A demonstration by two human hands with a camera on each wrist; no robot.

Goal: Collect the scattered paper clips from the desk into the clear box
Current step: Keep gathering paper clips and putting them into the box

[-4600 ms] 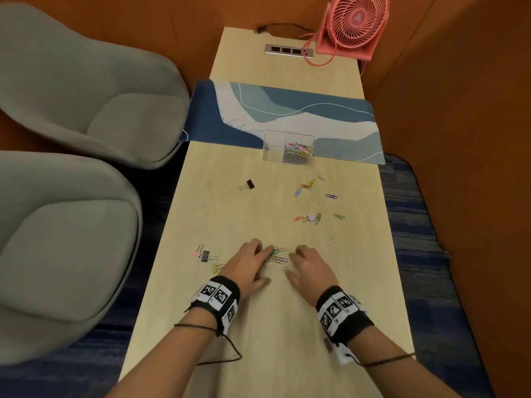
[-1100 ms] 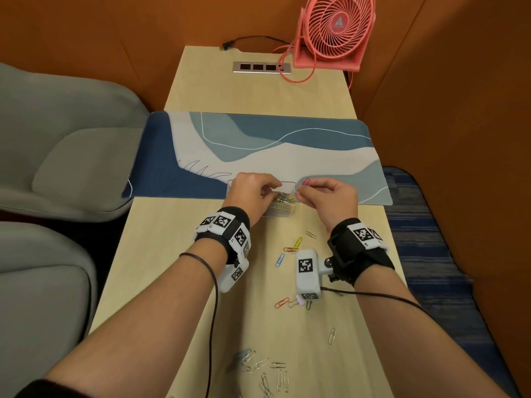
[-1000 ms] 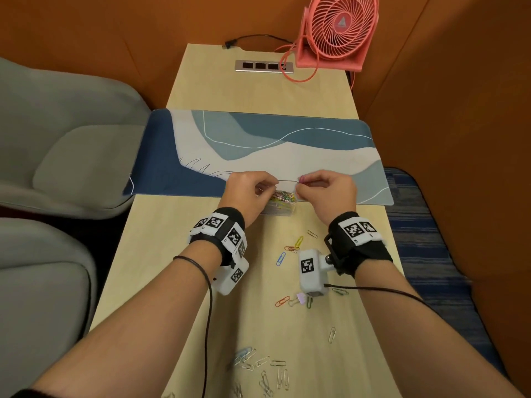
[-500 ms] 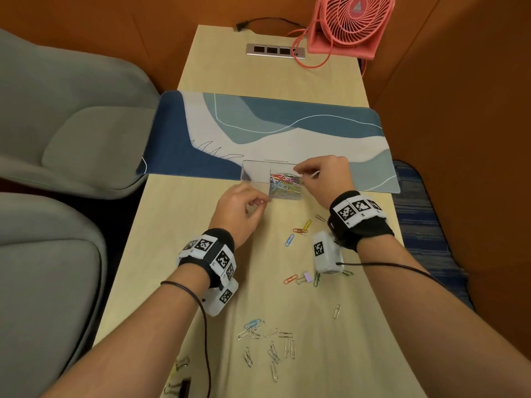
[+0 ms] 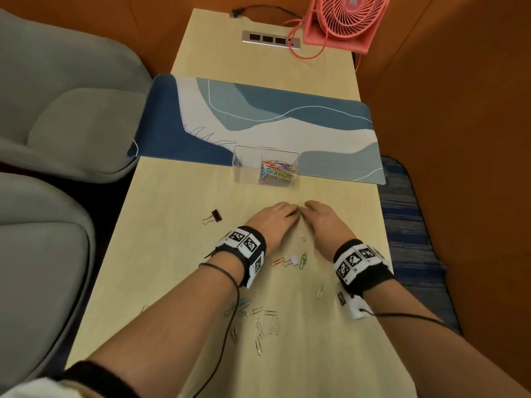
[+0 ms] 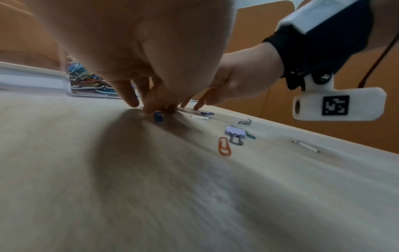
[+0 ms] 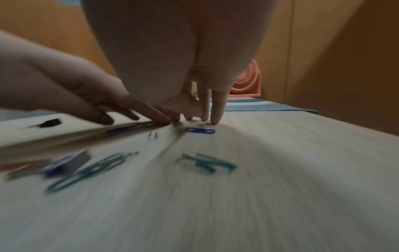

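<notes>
We see a black binder clip (image 5: 215, 216) lying at the left of the desk (image 5: 172, 254). Left hand (image 5: 271, 222): fingertips down on the desk, fingers straight; right hand (image 5: 321, 221) likewise, tips nearly meeting over paper clips (image 6: 158, 116). Whether either pinches one, we cannot tell. Clear box (image 5: 265, 165) sits beyond the hands, part-filled; silver clips (image 5: 264, 323) lie between the forearms.

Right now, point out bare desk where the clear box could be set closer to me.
Bare desk: the left strip between the black binder clip and the left forearm. Crowded: around the orange clip, and the silver clip cluster between the forearms. The clear box straddles the mat edge.
</notes>
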